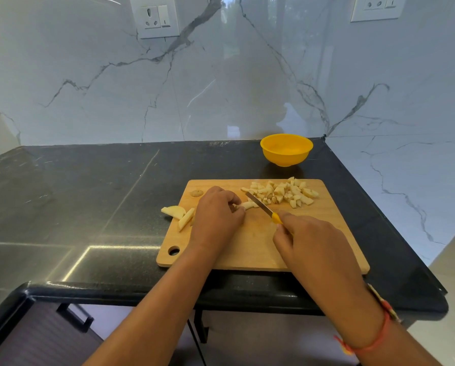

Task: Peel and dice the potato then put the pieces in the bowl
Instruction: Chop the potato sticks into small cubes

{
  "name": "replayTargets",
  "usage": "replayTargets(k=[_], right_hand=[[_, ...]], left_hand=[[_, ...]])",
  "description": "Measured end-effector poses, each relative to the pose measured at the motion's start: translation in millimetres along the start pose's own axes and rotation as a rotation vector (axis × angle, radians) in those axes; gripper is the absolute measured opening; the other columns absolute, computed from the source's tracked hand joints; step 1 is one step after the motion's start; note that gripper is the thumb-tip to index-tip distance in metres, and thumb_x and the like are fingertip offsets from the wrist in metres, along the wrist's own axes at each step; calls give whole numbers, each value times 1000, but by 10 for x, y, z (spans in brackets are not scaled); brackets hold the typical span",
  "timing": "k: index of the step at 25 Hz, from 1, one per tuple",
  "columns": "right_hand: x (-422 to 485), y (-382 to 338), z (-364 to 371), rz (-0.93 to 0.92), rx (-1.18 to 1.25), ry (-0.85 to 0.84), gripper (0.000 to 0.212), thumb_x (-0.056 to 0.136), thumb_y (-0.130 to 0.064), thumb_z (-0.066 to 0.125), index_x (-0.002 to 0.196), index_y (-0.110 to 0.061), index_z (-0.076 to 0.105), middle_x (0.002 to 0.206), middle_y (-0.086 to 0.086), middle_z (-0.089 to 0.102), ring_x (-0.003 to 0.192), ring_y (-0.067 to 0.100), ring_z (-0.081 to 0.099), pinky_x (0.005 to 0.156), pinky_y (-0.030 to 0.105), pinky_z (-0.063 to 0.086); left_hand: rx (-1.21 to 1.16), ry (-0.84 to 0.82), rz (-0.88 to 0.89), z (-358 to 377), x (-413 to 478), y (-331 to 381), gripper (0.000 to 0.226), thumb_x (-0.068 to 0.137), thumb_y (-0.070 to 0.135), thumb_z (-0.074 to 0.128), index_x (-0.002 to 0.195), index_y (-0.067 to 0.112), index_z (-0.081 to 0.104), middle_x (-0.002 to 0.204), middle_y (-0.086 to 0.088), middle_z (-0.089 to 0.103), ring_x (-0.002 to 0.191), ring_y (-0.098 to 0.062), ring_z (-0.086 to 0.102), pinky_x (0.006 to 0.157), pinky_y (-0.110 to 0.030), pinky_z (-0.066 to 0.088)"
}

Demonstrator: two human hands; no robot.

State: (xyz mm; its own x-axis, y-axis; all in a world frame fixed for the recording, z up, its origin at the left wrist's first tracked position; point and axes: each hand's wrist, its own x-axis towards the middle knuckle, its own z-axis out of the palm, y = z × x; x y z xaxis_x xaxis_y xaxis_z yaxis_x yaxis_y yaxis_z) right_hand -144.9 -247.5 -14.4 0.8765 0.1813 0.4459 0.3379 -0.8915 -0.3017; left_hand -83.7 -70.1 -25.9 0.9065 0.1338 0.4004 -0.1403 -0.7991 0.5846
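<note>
Being pinched by the left hand [216,217], a potato strip [248,205] is lying under the knife [258,203], which is being gripped by the right hand [310,239].

Reaching in from the bottom edge with 2 bare arms, converging toward the middle. Stretching the left forearm [152,307] up and rightward, bending slightly at the wrist. Holding the left grip [216,216] palm-down, knuckles up, curling the fingers and pinching a potato strip [248,205] at the fingertips. Angling the right forearm [353,307] up and leftward, wearing a red thread [376,342] round the wrist. Wrapping the right grip [309,241] round the yellow handle of a knife [258,204], back of the hand facing up, forefinger stretching forward along the handle, blade pointing toward the left fingertips. Holding both grips near each other, apart.
</note>
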Motion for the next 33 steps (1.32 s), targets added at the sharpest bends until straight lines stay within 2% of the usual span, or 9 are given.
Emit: replayTargets(k=[6,10,14,16,19,23,28,33], right_hand=[[156,-85,131,15,40,-44,35,98,-40,43,126,-32,62,81,-13,64,69,7,53,66,26,49],[117,-31,90,6,0,-109,32,99,-40,40,118,-33,64,72,-11,59,64,7,53,60,27,47],[-44,42,-17,-6,-62,-145,32,100,-40,38,122,-33,60,75,-11,58,65,8,53,61,27,49],[-129,68,-83,11,-55,-126,33,97,-39,42,121,-32,63,73,-11,59,63,8,53,59,27,50],[-154,100,-116,12,10,-9,29,92,-36,51,113,-29,71,62,-12,56,53,6,50,51,24,48],[-3,-6,-1,16,67,-16,32,96,-38,49,122,-31,66,66,-15,56,58,4,51,56,18,44],[154,-158,120,13,79,-37,29,97,-39,45,115,-31,66,75,-12,61,66,7,55,66,29,53],[88,-97,112,3,1,-109,32,99,-40,39,121,-34,62,72,-11,59,65,8,54,65,29,52]], left_hand=[[7,15,-13,-4,3,3,14,87,28,74,98,20,75,94,7,59,83,-8,58,81,-25,53],[18,37,-29,21,12,12,13,85,30,76,93,20,75,91,7,60,83,-9,58,77,-24,51],[17,47,-27,25,12,-1,14,85,31,76,93,20,76,91,8,60,83,-8,57,74,-19,47],[17,43,-26,20,9,-7,15,85,31,76,96,20,76,92,8,61,83,-7,57,74,-18,46],[-10,32,-39,-2,13,-15,17,85,31,76,99,21,76,93,8,62,83,-7,59,77,-21,51],[-20,9,-66,-13,15,3,17,84,29,76,100,21,76,94,8,63,84,-8,60,79,-23,54],[-46,-4,-83,-30,13,-2,12,84,27,76,94,20,77,92,6,67,84,-8,62,81,-30,56],[-47,14,-101,-8,19,19,10,84,29,77,87,19,77,89,6,66,80,-9,61,75,-27,56]])
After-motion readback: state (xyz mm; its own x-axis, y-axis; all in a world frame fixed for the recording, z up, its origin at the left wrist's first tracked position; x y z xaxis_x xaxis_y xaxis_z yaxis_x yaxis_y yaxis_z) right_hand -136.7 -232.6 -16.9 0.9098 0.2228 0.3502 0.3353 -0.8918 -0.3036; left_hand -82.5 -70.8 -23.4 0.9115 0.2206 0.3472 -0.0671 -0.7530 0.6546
